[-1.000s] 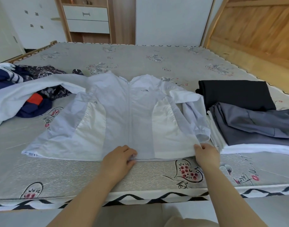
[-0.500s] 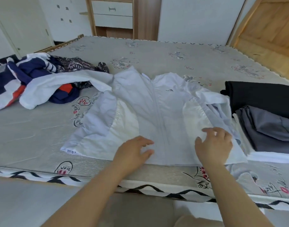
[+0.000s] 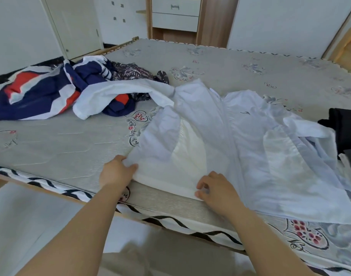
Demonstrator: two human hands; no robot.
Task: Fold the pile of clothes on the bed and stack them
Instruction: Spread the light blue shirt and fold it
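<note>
Both bare arms reaching forward from the near edge over the bed (image 3: 220,62). Left hand (image 3: 115,172) at the near left corner of the white jacket (image 3: 220,140), thumb and fingers pinching the hem there, fingers close together, wrist straight, arm running down to the near left. Right hand (image 3: 216,190) a little to the right, on the near hem of the same jacket, fingers bent and slightly apart with the tips on the cloth; hard to tell if pinching or only touching. Jacket spread flat in the middle of the bed, front up, zip running from near to far, one sleeve stretched off to the far left. That sleeve lying across the pile of clothes (image 3: 51,92), a messy heap of blue, red, white and dark patterned things at the far left. At the right edge, a folded black cloth (image 3: 343,124) with a grey folded thing just near it, only partly in view, touching the jacket's right side. White drawers (image 3: 175,13) standing past the far end.
</note>
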